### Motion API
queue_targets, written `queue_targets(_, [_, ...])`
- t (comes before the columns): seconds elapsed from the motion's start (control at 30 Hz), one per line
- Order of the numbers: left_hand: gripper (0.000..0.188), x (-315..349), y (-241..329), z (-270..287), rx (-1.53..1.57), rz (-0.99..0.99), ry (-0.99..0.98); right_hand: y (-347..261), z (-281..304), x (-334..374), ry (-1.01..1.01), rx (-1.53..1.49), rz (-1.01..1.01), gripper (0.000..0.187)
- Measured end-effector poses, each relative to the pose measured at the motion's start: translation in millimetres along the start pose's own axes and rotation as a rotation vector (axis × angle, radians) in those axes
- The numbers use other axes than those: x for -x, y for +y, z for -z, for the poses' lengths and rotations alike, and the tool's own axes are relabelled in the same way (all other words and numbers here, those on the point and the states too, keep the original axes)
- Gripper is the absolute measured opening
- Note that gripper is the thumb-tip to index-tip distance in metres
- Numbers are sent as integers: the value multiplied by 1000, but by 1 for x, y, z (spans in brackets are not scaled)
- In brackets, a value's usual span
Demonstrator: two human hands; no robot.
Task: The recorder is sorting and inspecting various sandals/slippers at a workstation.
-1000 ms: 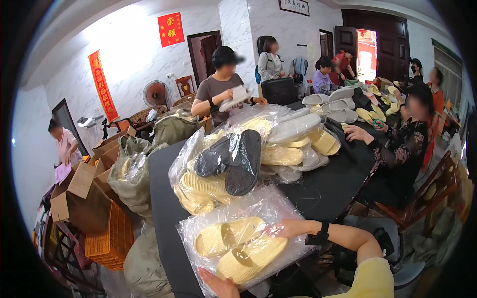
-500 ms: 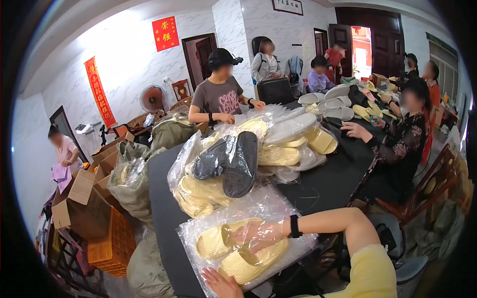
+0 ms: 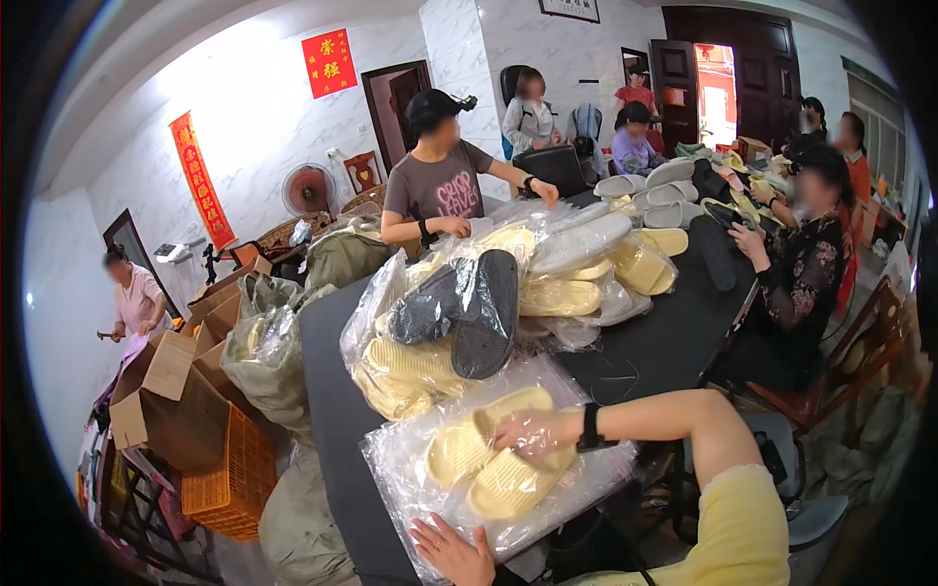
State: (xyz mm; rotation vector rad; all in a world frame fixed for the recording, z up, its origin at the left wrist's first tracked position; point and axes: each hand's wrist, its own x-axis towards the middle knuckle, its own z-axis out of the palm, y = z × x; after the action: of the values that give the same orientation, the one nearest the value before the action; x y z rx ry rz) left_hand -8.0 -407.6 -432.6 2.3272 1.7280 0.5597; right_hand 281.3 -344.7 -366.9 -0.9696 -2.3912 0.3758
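Observation:
Two pale yellow slippers, the upper one and the lower one, lie side by side on a stack of clear plastic bags at the table's near edge. My right hand reaches over from the right, fingers closed on the upper slipper near its strap; the fingertips are partly hidden and slightly blurred. At the lower corner of the bags, my left hand rests flat with its fingers spread, holding nothing.
Just beyond lies a heap of bagged slippers, with a black pair on top. Across the black table, a person in a brown shirt handles the heap. Another person sits at the right. Cardboard boxes and an orange crate stand left.
The yellow slippers have shifted right and now lie at a different angle, and my right hand has closed on the upper one. My left hand has slid slightly right. The person at right has lifted a slipper.

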Motion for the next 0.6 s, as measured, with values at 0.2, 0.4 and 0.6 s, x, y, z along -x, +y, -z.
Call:
queue_targets(0.2, [82, 0, 14, 18, -107, -58, 25, -1, 53, 87, -6, 561, -418, 20])
queue_targets(0.4, [83, -2, 21, 27, 14, 11, -50, -61, 125, 131, 407, 681, -742, 18])
queue_targets(0.6, [94, -3, 9, 5, 26, -12, 30, -135, 117, 72, 766, 32, -533, 35])
